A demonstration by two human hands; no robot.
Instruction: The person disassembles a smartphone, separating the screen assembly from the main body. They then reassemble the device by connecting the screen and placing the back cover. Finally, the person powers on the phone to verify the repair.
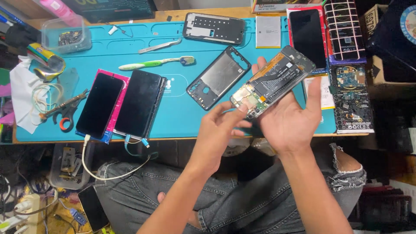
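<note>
— What have you got in your hands?

— My right hand (289,118) cradles an opened smartphone (272,81), back cover off, so its black battery and the small circuit board at the lower end are bare. The palm is open under it, fingers spread along its far edge and the thumb up on the right side; it rests there rather than being clenched. It sits tilted, above the front edge of the blue work mat (173,117).

— And the other hand?

— My left hand (221,130) is loosely curled, its fingertips (241,108) pinching at the lower corner of the phone, right on the circuit board end. (Whether they hold some tiny part there, I cannot tell.)

— What lies about on the mat?

— Just left of the phone, a bare grey phone frame (219,78) lies tilted, and above it another back frame (214,28) lies flat. Beside that is a white flat battery pack (268,31), then a dark phone on a red backing (307,38). Further left, two dark-screened phones (119,104) lie side by side, both with cables running off the front edge. Above them, a green and white toothbrush (156,63) and metal tweezers (159,46).

— And at the far left?

— Scissors with an orange handle (66,113) on a white cloth (24,95), and a clear plastic box (66,34) in the corner. On the right edge sits a blue circuit board (349,77).
</note>
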